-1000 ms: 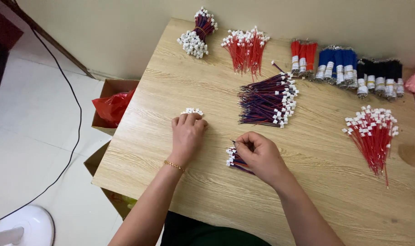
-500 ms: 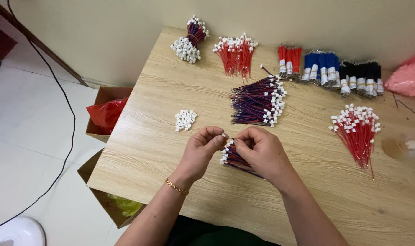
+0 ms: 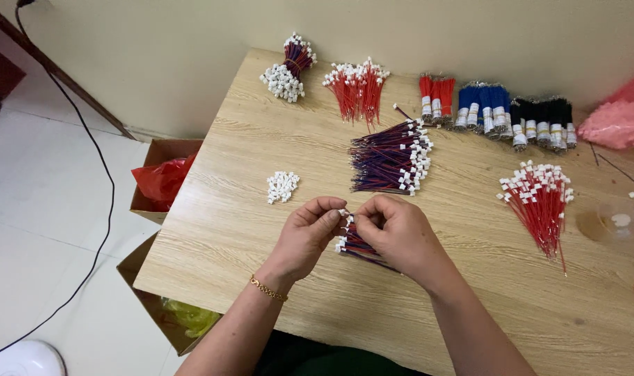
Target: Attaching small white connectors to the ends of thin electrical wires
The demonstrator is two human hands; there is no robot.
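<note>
A small bundle of dark wires with white connectors (image 3: pixel 352 240) sits low over the wooden bench (image 3: pixel 261 230), pinched between both hands. The right hand (image 3: pixel 400 233) grips the bundle while the left hand (image 3: pixel 310 233) closes its fingertips on a white connector at its tip. Just left lies a little heap of loose white connectors (image 3: pixel 282 186); beyond, a larger purple wire bundle (image 3: pixel 390 157).
</note>
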